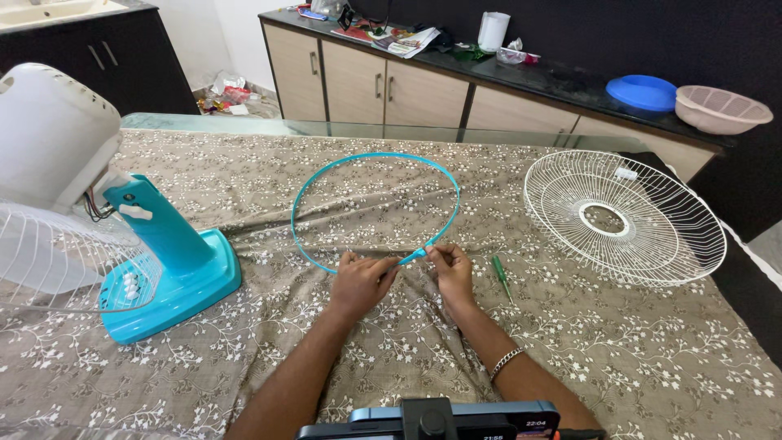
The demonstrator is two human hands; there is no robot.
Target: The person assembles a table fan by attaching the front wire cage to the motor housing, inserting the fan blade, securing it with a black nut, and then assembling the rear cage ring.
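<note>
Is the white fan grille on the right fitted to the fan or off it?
Off. The grille lies flat on the cloth, apart from the fan at the far left.

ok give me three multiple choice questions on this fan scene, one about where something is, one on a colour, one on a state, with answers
1. Where does the green screwdriver lie?
A. on the cloth beside the right hand
B. on the dark counter
C. inside the white fan grille

2. What colour is the ring that both hands hold?
A. white
B. teal blue
C. pink

3. How does the table fan stand?
A. fully put together, both grilles on
B. packed in a box
C. partly taken apart, one grille off and lying on the table

Answers: 1 A, the screwdriver rests on the patterned cloth just right of the right hand. 2 B, the ring matches the fan's teal base. 3 C, the loose round grille lies flat at the right, apart from the fan, while the left hand and right hand pinch the ring's ends.
</note>
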